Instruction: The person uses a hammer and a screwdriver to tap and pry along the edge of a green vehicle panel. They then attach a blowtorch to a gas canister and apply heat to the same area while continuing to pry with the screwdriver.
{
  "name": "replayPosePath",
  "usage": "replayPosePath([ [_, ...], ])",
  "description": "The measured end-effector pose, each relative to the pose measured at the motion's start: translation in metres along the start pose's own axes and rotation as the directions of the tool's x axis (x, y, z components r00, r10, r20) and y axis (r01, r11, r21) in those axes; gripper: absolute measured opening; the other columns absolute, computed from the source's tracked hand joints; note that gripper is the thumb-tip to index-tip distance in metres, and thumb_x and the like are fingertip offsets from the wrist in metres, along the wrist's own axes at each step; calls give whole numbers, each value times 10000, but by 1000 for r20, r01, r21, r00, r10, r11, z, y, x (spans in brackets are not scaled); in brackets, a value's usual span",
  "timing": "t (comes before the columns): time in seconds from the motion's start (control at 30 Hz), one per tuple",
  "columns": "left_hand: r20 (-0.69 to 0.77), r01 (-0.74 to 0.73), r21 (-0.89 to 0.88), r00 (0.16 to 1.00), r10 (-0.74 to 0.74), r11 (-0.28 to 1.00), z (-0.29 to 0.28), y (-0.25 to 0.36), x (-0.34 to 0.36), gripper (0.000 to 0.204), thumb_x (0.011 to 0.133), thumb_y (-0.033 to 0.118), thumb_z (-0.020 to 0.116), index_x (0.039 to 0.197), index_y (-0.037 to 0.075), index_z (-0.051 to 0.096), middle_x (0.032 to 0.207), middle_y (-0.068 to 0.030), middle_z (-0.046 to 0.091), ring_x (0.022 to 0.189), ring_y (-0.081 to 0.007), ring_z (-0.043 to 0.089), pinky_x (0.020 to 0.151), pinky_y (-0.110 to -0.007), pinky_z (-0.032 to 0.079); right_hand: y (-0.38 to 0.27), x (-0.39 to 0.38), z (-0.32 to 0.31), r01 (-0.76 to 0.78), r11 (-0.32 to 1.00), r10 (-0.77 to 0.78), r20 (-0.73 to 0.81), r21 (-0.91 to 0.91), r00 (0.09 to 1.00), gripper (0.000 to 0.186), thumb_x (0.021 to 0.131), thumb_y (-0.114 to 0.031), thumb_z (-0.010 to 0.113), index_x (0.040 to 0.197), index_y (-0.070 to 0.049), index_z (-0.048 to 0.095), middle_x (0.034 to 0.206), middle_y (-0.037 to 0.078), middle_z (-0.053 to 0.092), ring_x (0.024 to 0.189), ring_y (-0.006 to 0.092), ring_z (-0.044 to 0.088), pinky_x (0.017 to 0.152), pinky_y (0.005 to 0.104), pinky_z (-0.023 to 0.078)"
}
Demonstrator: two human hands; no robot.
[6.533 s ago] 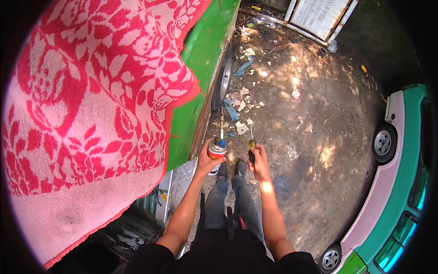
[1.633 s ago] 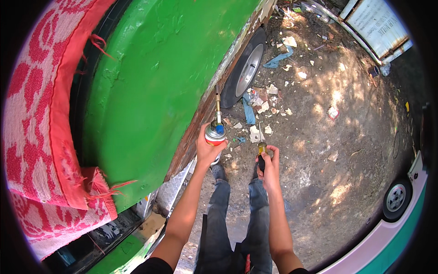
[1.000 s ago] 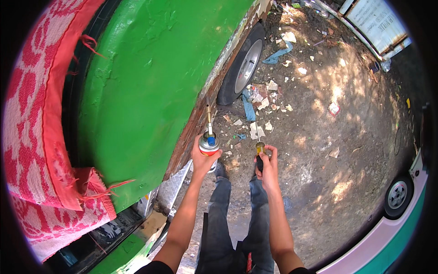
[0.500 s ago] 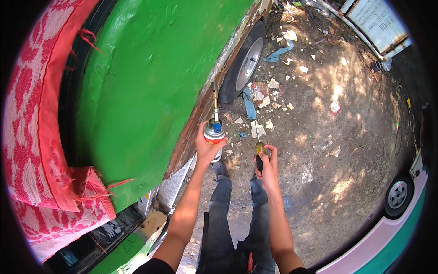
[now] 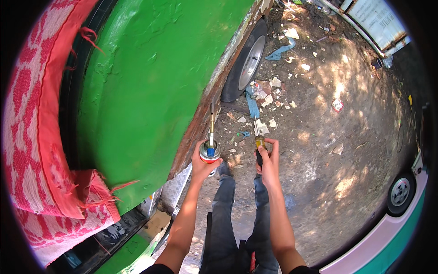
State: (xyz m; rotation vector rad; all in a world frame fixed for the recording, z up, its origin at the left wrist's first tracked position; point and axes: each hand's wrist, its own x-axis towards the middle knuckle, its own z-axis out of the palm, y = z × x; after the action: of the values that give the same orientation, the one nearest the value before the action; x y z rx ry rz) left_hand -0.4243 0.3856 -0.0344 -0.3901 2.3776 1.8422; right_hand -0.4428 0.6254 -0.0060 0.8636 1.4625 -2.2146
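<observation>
My left hand [image 5: 200, 166] is wrapped round a gas torch [image 5: 210, 148], a canister with a blue valve knob and a brass nozzle tube pointing away from me. No flame shows at its tip. In my right hand [image 5: 270, 162] is a screwdriver [image 5: 259, 140] with a yellow and black handle, its thin metal shaft pointing forward. Left of the torch is a green-painted vehicle panel [image 5: 141, 91]. The panel's lower edge [image 5: 194, 130] is bare, brownish and rough, close to the torch and apart from its nozzle.
A tyre [image 5: 242, 68] stands under the panel edge. Pale flakes [image 5: 267, 100] and blue cloth scraps [image 5: 252, 105] litter the dirt ground. A red-pink towel [image 5: 41, 128] drapes over the vehicle at left. A pink and teal vehicle [image 5: 388, 237] is at lower right.
The torch in my left hand has come back toward me and slightly left, away from the panel edge. My right hand keeps the screwdriver, raised slightly.
</observation>
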Motion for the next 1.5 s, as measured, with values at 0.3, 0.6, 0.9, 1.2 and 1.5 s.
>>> replayPosePath([
  [0.3, 8, 95, -123, 996, -94, 988, -45, -23, -52, 773, 640, 22, 891, 1314, 10, 512, 1052, -44, 652, 961, -129, 637, 900, -301, 517, -15, 25, 52, 167, 954, -168, 17, -248, 986, 244, 1046, -207, 592, 1256, -93, 545, 809, 25, 625, 596, 81, 482, 539, 283, 366],
  [0.6, 135, 81, -164, 989, -58, 983, -54, 2, -32, 799, 630, 10, 885, 1338, 4, 514, 1086, -58, 646, 990, -134, 637, 907, -303, 521, -6, 40, 87, 224, 922, -213, 68, -317, 975, 346, 1008, -211, 620, 1329, -97, 559, 999, 123, 694, 848, 185, 612, 788, 350, 478],
  [0.9, 270, 61, 104, 959, -87, 993, -34, 78, -6, 713, 630, 68, 869, 1274, 23, 566, 1102, -65, 676, 1039, -152, 659, 941, -317, 518, 45, 55, 95, 374, 886, -374, 52, -274, 926, 359, 1028, -166, 620, 1358, -71, 516, 1010, 55, 660, 656, 79, 565, 509, 249, 434],
  [1.2, 350, 1, 220, 933, -80, 976, -3, 146, 4, 661, 626, 79, 856, 1233, 34, 601, 1039, -61, 730, 957, -133, 695, 895, -309, 534, 51, 62, 117, 602, 746, -627, 2, -286, 779, 403, 1010, -218, 664, 1364, -64, 550, 1073, 141, 709, 935, 202, 673, 850, 373, 524],
  [1.5, 349, -47, 246, 936, -43, 968, 6, 157, 5, 633, 658, 139, 847, 1228, 42, 587, 1002, -183, 746, 958, -385, 743, 827, -429, 573, 30, 26, 137, 391, 870, -404, 23, -300, 915, 375, 1049, -168, 602, 1380, -28, 495, 1294, 197, 616, 1222, 309, 582, 1082, 431, 421],
])
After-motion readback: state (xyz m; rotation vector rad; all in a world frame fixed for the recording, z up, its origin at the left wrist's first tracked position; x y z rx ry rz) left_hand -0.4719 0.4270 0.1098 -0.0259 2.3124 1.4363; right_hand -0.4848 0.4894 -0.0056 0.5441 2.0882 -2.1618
